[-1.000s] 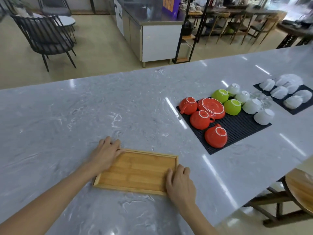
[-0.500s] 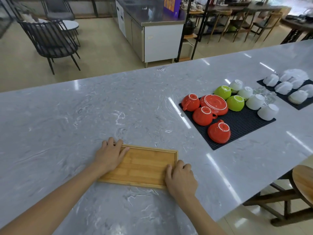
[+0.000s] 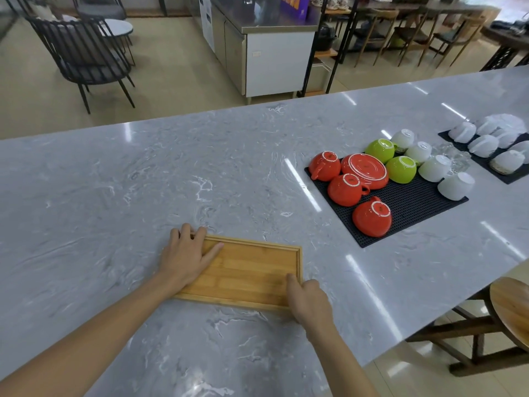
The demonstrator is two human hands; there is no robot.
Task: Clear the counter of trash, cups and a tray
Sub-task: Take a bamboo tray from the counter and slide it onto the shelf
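Tray [image 3: 246, 270] of bamboo is lying flat and empty near the front edge of the marble tabletop [image 3: 143, 181], the left hand [image 3: 186, 255] and right hand [image 3: 307, 300] clasping opposite ends, seemingly readying a level lift; upturned cups [image 3: 372, 219] are drying nearby.

Grey-white veined marble-look counter [image 3: 143, 181]: polished, glossy, streaked with light glare. Rectangular bamboo tray [image 3: 249, 270]: matt, striped plank grain, raised rim. At 2 o'clock from tray, black rubber mat [image 3: 415, 207]: matt, ribbed texture. Upturned red ceramic cups [image 3: 372, 219], green ceramic cups [image 3: 402, 169], white ceramic cups [image 3: 455, 186]: smooth glossy glaze. Round wooden stool seat [image 3: 512, 308], 4 o'clock: satin sheen.
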